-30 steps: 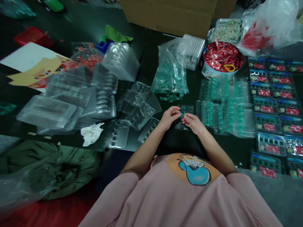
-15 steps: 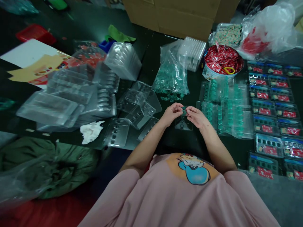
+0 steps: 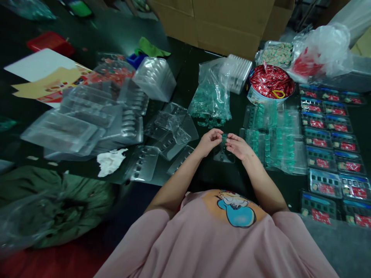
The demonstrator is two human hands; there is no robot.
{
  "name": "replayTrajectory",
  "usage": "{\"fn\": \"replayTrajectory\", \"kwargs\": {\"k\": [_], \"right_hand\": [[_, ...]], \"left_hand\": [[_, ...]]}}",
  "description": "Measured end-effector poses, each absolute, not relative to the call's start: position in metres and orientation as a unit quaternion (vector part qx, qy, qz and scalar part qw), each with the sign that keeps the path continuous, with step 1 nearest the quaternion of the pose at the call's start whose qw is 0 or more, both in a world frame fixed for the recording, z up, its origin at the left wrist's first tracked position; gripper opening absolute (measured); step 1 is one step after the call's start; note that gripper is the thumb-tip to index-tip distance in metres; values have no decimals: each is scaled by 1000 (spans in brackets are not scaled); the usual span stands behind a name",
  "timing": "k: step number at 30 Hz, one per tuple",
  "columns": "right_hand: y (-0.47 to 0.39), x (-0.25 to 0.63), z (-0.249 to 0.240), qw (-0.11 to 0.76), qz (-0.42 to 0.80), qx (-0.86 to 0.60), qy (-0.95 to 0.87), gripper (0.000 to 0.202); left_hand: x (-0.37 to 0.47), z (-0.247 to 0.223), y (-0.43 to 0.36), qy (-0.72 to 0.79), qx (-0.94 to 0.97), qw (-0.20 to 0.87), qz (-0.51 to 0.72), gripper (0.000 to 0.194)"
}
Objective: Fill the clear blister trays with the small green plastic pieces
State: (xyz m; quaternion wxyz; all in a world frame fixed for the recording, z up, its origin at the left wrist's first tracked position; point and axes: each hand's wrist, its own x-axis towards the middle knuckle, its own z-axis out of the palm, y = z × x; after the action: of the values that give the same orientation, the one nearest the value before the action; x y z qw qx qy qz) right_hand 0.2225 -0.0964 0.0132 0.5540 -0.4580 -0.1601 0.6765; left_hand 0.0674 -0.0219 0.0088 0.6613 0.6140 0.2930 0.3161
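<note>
My left hand point(image 3: 211, 139) and my right hand point(image 3: 239, 146) meet in front of my chest, fingertips closed on a small translucent green plastic piece point(image 3: 224, 136). Its exact kind is too small to make out. Directly below the fingers, a clear plastic blister tray point(image 3: 226, 158) lies on the dark table, partly covered by the hands. Just beyond them, more such green pieces spill from the mouth of a clear bag point(image 3: 209, 96). Right of my right hand stand clear trays filled with rows of green pieces point(image 3: 266, 143).
Stacks of clear trays point(image 3: 78, 131) and a crumpled white tissue point(image 3: 111, 162) are on the left. A round tin point(image 3: 271, 83) of red packets stands behind on the right. Filled packs point(image 3: 321, 158) line the right side. A cardboard box point(image 3: 214, 27) blocks the back.
Both hands have come down slightly toward the clear tray with the green piece between them. The camera view has shifted a little.
</note>
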Motion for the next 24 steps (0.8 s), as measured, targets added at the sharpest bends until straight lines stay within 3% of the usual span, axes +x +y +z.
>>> {"fn": "replayTrajectory", "kwargs": {"k": [14, 24], "right_hand": [[-100, 219, 9, 526, 688, -463, -191, 45], [-97, 207, 14, 614, 561, -491, -259, 33]], "left_hand": [[66, 12, -23, 307, 647, 623, 316, 25], [78, 6, -31, 350, 502, 693, 382, 24]]}}
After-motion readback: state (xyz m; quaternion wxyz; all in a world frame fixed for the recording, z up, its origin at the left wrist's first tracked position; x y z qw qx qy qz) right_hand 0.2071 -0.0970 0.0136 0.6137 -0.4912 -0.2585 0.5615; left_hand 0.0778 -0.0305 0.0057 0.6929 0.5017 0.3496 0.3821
